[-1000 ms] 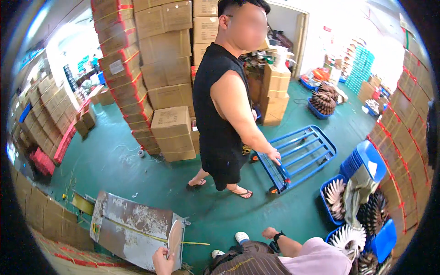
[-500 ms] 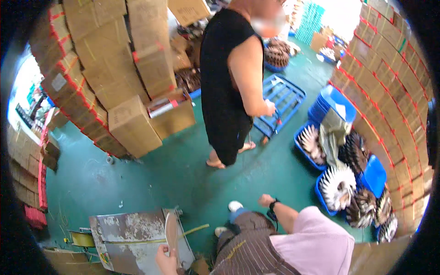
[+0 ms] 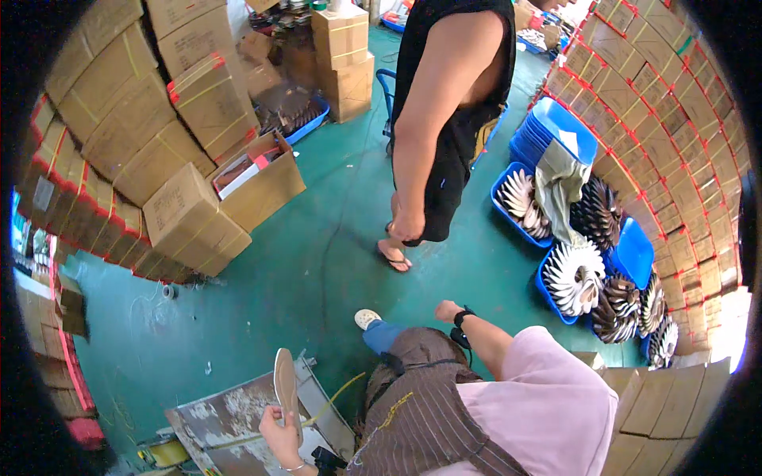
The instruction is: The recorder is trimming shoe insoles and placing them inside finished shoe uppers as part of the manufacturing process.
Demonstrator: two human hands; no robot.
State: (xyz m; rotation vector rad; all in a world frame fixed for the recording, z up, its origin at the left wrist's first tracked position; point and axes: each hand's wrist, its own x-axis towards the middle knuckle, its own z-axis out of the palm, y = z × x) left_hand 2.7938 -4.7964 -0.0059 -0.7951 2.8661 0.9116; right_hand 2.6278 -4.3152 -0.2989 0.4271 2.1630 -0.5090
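Note:
My left hand (image 3: 279, 430) grips a flat tan shoe sole (image 3: 286, 387) and holds it upright over a worn metal plate (image 3: 226, 419) at the lower left. My right hand (image 3: 447, 310), with a black band on the wrist, rests closed on my knee with nothing in it. I wear a pink sleeve and a brown striped apron. A person in black clothes and flip-flops (image 3: 446, 119) stands close in front of me, one hand (image 3: 407, 224) hanging down.
Stacked cardboard boxes (image 3: 151, 127) fill the left; an open box (image 3: 258, 186) lies by them. Blue crates (image 3: 556, 230) of fanned shoe soles stand at right before a wall of boxes (image 3: 675, 135). A blue trolley (image 3: 386, 87) is behind the person. The floor (image 3: 302, 262) is green.
The view has tilted down and closer to the standing person. My left hand has raised the sole upright above the metal plate. My right hand stays on my knee.

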